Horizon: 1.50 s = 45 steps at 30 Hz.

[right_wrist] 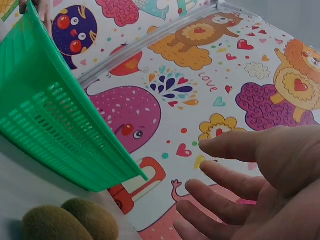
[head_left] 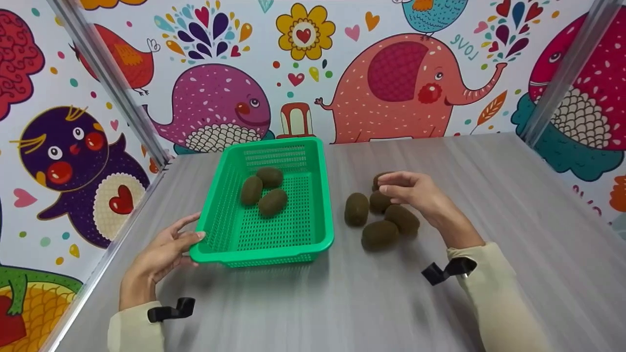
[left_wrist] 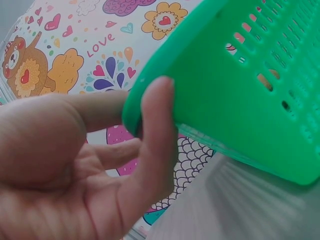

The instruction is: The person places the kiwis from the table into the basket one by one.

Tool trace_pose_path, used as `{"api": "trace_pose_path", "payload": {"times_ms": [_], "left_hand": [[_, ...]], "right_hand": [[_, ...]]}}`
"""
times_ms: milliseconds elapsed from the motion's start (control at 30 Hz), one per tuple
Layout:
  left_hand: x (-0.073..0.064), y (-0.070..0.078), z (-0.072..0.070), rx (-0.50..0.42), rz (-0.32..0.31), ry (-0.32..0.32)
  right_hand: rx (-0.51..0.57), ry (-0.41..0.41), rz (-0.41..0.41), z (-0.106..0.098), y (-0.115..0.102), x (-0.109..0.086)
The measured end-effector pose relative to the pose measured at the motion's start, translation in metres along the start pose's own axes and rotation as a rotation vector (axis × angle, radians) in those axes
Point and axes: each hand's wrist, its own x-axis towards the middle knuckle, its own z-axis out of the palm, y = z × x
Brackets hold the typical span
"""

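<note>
My left hand [head_left: 161,252] pinches the near left corner of a green plastic basket [head_left: 274,254]. In the left wrist view the thumb [left_wrist: 159,110] lies over the rim, with fingers on the rim's other side. Three brown kiwis [head_left: 273,203] lie together inside the basket, towards its left. Several more kiwis [head_left: 380,235] form a loose group on the table right of it. My right hand [head_left: 420,195] is over the far kiwis of that group, partly covering one kiwi [head_left: 381,180]. Its fingers are loosely extended, with nothing in them in the right wrist view.
The grey wood-grain table [head_left: 362,298] runs back to a wall [head_left: 303,88] printed with cartoon animals. A second printed panel [head_left: 29,171] borders the left side. Metal posts [head_left: 115,83] stand at the corners. Black straps [head_left: 171,310] sit on both sleeves.
</note>
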Motion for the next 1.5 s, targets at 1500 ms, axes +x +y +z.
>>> {"api": "trace_pose_path", "payload": {"times_ms": [1500], "left_hand": [[0.0,-0.001,0.0,-0.014,0.016,-0.016]], "right_hand": [[-0.161,-0.065,0.312,-0.041,0.068,0.025]]}}
